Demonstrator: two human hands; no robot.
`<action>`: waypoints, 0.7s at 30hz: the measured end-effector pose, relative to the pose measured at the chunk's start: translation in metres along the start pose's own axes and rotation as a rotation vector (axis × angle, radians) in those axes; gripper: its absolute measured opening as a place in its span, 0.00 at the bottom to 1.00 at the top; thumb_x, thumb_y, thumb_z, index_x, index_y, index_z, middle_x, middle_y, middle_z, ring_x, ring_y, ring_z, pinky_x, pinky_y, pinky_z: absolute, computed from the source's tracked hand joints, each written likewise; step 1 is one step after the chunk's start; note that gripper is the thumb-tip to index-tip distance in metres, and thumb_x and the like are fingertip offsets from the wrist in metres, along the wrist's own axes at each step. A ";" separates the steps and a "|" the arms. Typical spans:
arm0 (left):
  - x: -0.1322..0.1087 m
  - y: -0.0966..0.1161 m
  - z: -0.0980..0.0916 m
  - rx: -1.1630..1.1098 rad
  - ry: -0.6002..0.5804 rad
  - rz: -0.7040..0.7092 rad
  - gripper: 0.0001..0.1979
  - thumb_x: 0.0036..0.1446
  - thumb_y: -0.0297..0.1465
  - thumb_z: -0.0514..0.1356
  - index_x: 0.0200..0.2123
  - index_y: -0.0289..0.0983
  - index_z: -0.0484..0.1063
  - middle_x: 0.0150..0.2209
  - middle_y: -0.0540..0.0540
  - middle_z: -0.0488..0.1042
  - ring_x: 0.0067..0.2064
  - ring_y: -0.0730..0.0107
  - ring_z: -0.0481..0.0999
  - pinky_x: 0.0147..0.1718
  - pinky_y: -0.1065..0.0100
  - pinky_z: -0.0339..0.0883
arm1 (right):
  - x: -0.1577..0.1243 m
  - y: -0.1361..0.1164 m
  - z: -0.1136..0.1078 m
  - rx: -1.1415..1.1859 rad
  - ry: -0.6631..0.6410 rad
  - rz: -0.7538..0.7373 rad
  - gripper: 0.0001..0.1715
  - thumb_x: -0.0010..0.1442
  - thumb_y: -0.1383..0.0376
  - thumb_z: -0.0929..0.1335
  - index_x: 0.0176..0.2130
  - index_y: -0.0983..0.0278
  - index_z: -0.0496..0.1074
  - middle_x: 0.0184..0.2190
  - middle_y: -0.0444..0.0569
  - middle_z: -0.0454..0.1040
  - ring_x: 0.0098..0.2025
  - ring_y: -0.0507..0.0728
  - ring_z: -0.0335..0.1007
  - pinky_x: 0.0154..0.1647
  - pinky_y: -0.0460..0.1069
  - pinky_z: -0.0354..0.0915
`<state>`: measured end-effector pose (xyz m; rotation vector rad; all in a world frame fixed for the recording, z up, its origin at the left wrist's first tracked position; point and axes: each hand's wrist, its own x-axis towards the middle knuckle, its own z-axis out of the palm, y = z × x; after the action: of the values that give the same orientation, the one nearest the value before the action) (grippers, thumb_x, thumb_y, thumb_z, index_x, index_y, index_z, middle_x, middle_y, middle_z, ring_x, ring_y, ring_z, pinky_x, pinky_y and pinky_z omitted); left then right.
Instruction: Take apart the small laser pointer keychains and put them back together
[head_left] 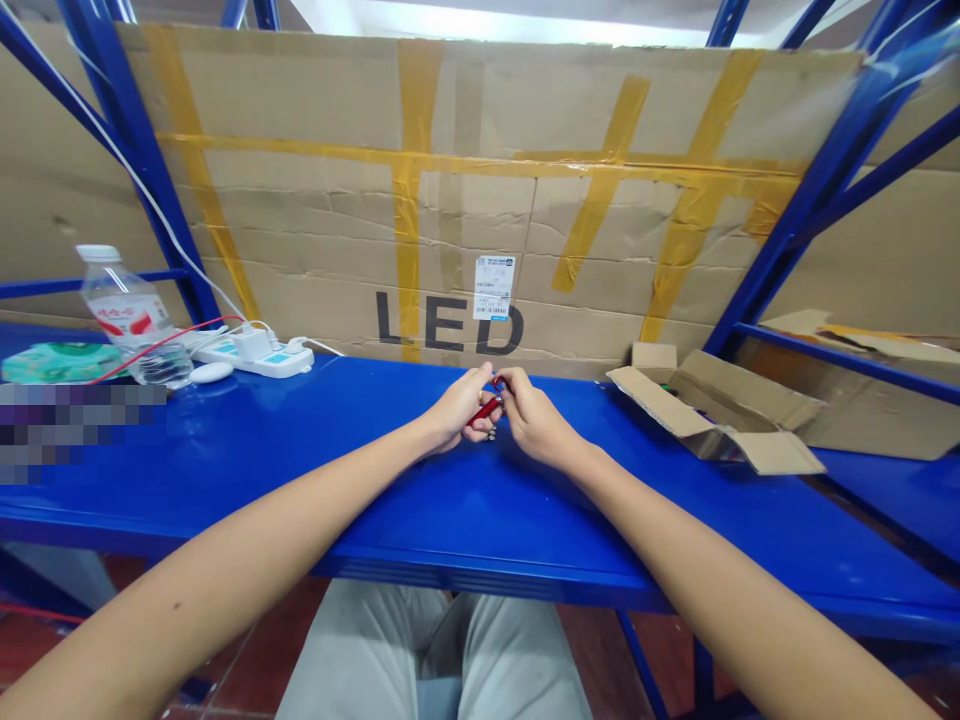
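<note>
My left hand and my right hand meet just above the middle of the blue shelf. Between them is a small red metal cylinder with a silvery end, like a keychain flashlight. The fingers of my left hand are closed around the cylinder. At its upper right a curved red hook, like a small carabiner, shows in the pinched fingers of my right hand. Fingers cover much of both pieces, and I cannot make out how they join. Something small and dark shows under my left fingers.
An opened cardboard box lies on the right. To the left are a plastic bottle, a white power strip with cables, and a green packet. A large taped carton marked LED stands behind, between blue metal posts.
</note>
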<state>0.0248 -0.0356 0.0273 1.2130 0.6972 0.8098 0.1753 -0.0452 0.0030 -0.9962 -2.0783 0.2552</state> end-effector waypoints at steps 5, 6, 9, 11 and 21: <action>0.000 0.002 -0.001 -0.059 -0.006 -0.044 0.23 0.67 0.49 0.42 0.31 0.38 0.59 0.18 0.52 0.60 0.13 0.83 0.50 0.11 0.80 0.37 | -0.001 -0.002 -0.002 -0.020 -0.082 -0.044 0.15 0.66 0.70 0.57 0.52 0.63 0.58 0.39 0.53 0.77 0.39 0.56 0.74 0.40 0.50 0.67; 0.000 0.003 -0.002 -0.077 0.000 -0.040 0.21 0.67 0.49 0.43 0.32 0.38 0.60 0.18 0.52 0.61 0.13 0.83 0.50 0.11 0.80 0.37 | -0.001 -0.001 -0.003 -0.026 -0.087 -0.047 0.15 0.66 0.71 0.57 0.52 0.62 0.58 0.40 0.54 0.77 0.40 0.56 0.74 0.41 0.50 0.67; 0.001 0.007 -0.009 -0.096 0.036 0.020 0.15 0.67 0.44 0.48 0.36 0.38 0.62 0.19 0.51 0.64 0.14 0.81 0.56 0.12 0.79 0.40 | 0.000 0.004 -0.009 -0.062 -0.091 -0.026 0.13 0.67 0.69 0.57 0.51 0.62 0.59 0.43 0.56 0.76 0.42 0.57 0.74 0.43 0.52 0.67; 0.002 0.009 -0.015 -0.058 0.061 0.071 0.09 0.66 0.37 0.52 0.36 0.37 0.63 0.21 0.49 0.68 0.16 0.79 0.60 0.13 0.78 0.44 | 0.001 0.009 -0.014 -0.106 -0.079 0.014 0.12 0.68 0.68 0.56 0.51 0.63 0.59 0.45 0.57 0.75 0.44 0.58 0.73 0.44 0.53 0.66; 0.007 0.008 -0.027 0.286 0.145 0.195 0.14 0.66 0.31 0.54 0.26 0.36 0.62 0.19 0.50 0.69 0.14 0.81 0.62 0.13 0.75 0.49 | -0.002 0.009 -0.019 -0.387 -0.102 0.079 0.10 0.64 0.64 0.63 0.45 0.64 0.66 0.39 0.55 0.77 0.39 0.60 0.73 0.38 0.50 0.63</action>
<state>0.0045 -0.0145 0.0292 1.5084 0.8426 0.9915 0.1954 -0.0430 0.0101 -1.3193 -2.2322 -0.0628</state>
